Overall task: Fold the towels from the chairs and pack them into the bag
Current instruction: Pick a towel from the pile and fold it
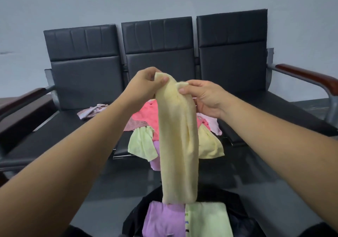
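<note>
A pale yellow towel [178, 141] hangs in a long narrow strip in front of me. My left hand [144, 87] pinches its top left corner, and my right hand [204, 98] pinches the top edge just beside it. The strip's lower end reaches down to the black bag [135, 216] at my feet. Inside the bag lie a folded purple towel [164, 218] and a folded light green towel [206, 218]. A heap of unfolded towels [144, 116], pink, green, yellow and purple, covers the middle chair seat.
Three joined black chairs [157, 41] stand against a grey wall, with wooden armrests [309, 76] at both ends. A small pinkish cloth [91, 110] lies on the left seat. The right seat [274, 107] is bare. Grey floor surrounds the bag.
</note>
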The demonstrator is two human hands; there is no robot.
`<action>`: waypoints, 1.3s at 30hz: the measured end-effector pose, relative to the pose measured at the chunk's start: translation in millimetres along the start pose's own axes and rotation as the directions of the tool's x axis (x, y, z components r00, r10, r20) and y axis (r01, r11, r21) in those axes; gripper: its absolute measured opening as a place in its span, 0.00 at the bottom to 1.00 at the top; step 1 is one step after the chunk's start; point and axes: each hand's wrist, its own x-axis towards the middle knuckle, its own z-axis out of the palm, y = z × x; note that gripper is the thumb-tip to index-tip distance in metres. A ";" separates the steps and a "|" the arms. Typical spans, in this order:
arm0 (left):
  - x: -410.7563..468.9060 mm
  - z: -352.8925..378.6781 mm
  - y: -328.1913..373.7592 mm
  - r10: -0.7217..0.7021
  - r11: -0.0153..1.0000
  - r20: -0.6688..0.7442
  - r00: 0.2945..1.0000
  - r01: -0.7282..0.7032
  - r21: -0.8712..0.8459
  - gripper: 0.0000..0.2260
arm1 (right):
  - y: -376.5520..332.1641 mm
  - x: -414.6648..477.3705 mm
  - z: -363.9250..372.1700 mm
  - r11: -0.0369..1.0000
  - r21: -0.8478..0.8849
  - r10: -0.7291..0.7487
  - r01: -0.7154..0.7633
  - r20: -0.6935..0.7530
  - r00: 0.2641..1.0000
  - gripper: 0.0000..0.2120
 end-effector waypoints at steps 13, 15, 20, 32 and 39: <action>-57.7 49.7 -113.6 -0.314 0.937 0.487 0.815 0.349 0.019 0.09 | 19.5 34.4 -21.8 0.950 0.301 0.148 -0.087 -0.185 0.972 0.16; -60.3 55.9 -116.8 -0.311 0.883 0.511 0.802 0.442 -0.157 0.12 | 38.7 39.9 -27.8 0.949 0.278 0.210 -0.148 -0.205 0.956 0.22; -58.1 61.8 -111.1 -0.369 0.576 0.406 0.836 0.548 -0.606 0.23 | 82.5 31.5 -36.6 0.912 0.268 0.346 -0.311 -0.096 0.933 0.14; -31.8 38.5 -110.1 -0.407 0.420 0.264 0.874 0.436 -0.796 0.19 | 111.4 8.0 -37.0 0.866 0.160 0.443 -0.475 0.198 0.874 0.20; -32.6 34.6 -125.4 -0.395 0.688 0.325 0.859 0.511 -0.516 0.16 | 103.6 27.0 -24.6 0.904 0.420 0.025 -0.079 0.133 0.991 0.22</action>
